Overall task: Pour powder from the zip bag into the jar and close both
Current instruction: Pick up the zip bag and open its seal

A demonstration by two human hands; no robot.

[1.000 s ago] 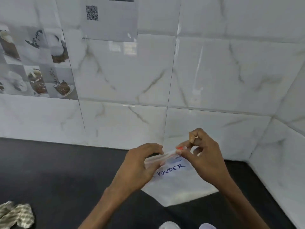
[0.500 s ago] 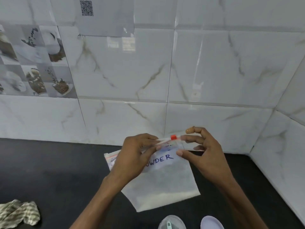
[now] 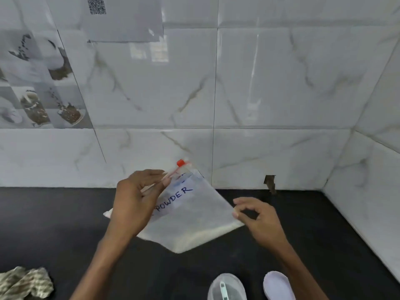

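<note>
A clear zip bag [image 3: 194,221] labelled POWDER, with white powder in it, hangs tilted above the black counter [image 3: 54,224]. Its red slider [image 3: 180,163] sits at the upper end of the zip. My left hand [image 3: 134,202] pinches the zip edge just below the slider. My right hand [image 3: 257,217] is at the bag's right side edge, fingers loosely curled, thumb tip touching the plastic. An open clear jar [image 3: 227,286] stands at the bottom edge, with its pale lid [image 3: 279,284] lying beside it on the right.
A crumpled patterned cloth [image 3: 23,282] lies at the bottom left. Marble-look tiled walls [image 3: 270,94] close the counter at the back and on the right, forming a corner. A small chipped hole [image 3: 270,182] marks the back wall's base.
My right hand let go of the slider end and dropped to the bag's right edge. The bag tilted, slider end up, and my view tipped down, showing more of the jar and lid.
</note>
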